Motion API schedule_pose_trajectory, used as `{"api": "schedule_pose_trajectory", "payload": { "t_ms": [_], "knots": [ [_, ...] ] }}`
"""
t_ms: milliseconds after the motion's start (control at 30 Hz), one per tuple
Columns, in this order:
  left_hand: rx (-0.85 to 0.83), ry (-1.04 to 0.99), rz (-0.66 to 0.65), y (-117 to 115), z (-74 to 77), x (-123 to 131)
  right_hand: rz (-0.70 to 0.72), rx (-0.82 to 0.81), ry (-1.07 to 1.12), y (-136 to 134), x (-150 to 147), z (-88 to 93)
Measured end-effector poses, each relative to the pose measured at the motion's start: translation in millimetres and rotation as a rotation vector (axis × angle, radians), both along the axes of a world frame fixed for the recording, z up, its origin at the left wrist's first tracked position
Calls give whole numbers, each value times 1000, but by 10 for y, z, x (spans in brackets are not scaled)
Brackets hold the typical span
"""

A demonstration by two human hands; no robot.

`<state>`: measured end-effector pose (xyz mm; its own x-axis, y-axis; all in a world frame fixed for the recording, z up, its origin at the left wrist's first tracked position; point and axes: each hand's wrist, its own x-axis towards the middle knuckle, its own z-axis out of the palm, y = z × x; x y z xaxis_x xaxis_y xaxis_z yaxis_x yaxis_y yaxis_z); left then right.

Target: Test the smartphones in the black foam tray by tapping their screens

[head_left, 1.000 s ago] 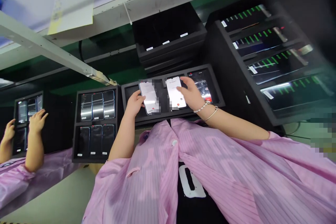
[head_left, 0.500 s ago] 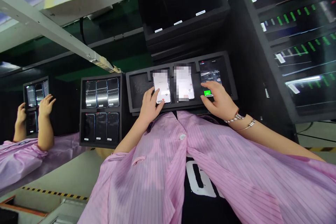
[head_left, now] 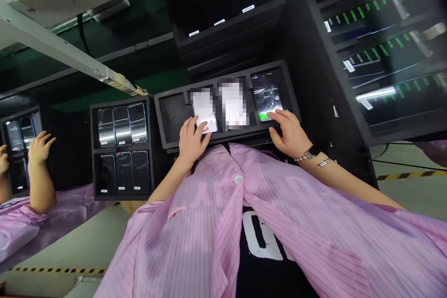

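Note:
A black foam tray (head_left: 171, 116) in front of me holds three lit phones side by side. My left hand (head_left: 190, 139) rests on the lower end of the left phone (head_left: 204, 111), fingers stretched over its white screen. The middle phone (head_left: 233, 104) lies untouched between my hands. My right hand (head_left: 289, 132), with bracelets at the wrist, lies with fingers extended on the lower edge of the right phone (head_left: 267, 97), fingertips at a green bar on its dark screen. Neither hand grips anything.
A second black tray (head_left: 121, 146) with several phones stands to the left. Stacked empty trays (head_left: 223, 18) sit behind. A tall rack (head_left: 377, 51) of trays with green-marked phones fills the right. At far left another person's hand (head_left: 39, 146) hovers over a further tray.
My left hand laid the left phone down into the tray. My right hand moved from the middle phone to the right phone, whose screen now shows a green bar.

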<state>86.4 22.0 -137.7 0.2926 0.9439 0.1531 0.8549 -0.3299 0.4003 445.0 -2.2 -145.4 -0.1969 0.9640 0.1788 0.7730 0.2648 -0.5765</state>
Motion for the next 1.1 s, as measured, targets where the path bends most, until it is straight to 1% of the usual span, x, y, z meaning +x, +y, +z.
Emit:
{"api": "schedule_pose_trajectory", "payload": {
  "t_ms": [133,233,300,367,467,600,700,767,833,900,967,1000,1100],
  "knots": [
    [28,-52,-25,-36,-20,-64,14,-26,-37,-28,-47,-27],
    [14,-59,-34,-47,-24,-80,21,-26,-53,-22,-148,40],
    [1,-61,-44,-50,-26,-73,97,-4,-36,5,-275,116],
    [3,-56,-49,-50,-30,-63,210,-3,-17,49,-426,178],
    [22,-39,-68,-50,-39,-57,323,-50,-9,117,-610,182],
    [9,-7,-79,-55,-52,-57,330,-85,-25,144,-689,100],
    [19,11,-79,-56,-64,-54,331,-65,-35,199,-652,129],
    [57,21,-88,-52,-76,-53,298,-12,-29,320,-589,202],
    [113,20,-105,-48,-90,-56,193,41,-34,515,-498,274],
    [160,13,-112,-44,-102,-61,63,59,-47,748,-395,302],
    [180,6,-97,-42,-113,-64,-29,46,-57,967,-304,266],
    [184,4,-88,-42,-118,-64,-52,35,-61,1059,-271,228],
    [167,-7,-65,-43,-129,-59,-68,-4,-88,1246,-228,82]
  ]
}}
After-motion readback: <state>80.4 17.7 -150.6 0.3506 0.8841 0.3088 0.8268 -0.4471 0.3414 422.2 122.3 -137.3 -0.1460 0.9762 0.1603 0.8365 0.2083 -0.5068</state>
